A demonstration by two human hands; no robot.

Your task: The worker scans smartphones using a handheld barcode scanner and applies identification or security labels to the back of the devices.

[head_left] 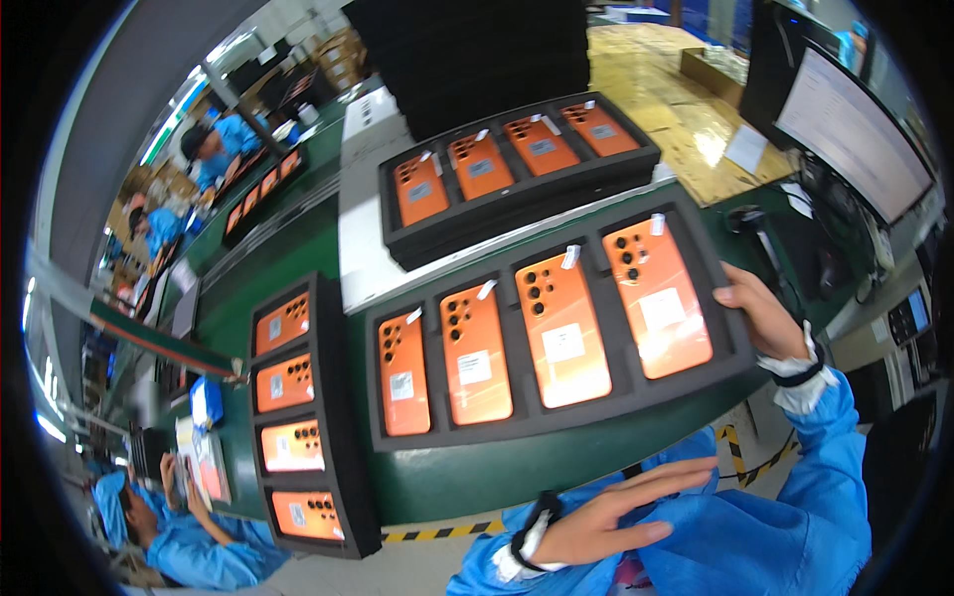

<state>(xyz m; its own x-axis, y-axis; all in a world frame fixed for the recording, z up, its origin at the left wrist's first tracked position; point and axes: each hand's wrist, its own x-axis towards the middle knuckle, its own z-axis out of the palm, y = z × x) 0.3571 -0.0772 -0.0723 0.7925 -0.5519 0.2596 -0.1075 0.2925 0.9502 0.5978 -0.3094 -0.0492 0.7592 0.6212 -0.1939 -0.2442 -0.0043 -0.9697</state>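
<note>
My right hand (763,316) grips the right end of a black foam tray (733,346), thumb on its upper rim. Several orange phones (563,338) lie in the tray's slots, backs up, with dark round lenses, pale labels and small white tabs. The tray appears slightly tilted over the green work surface; what is under it is hidden. Below the tray's front edge, in front of my body, my left hand (621,512) is open with fingers stretched out, holding nothing. Both wrists wear black bands over white cuffs.
Behind stands another black foam tray (636,164) of orange phones, before a tall black stack (477,60). A third phone tray (348,447) lies left on the green conveyor (437,487). At right are a monitor (853,134) and a handheld scanner (747,221). Co-workers in blue sit left.
</note>
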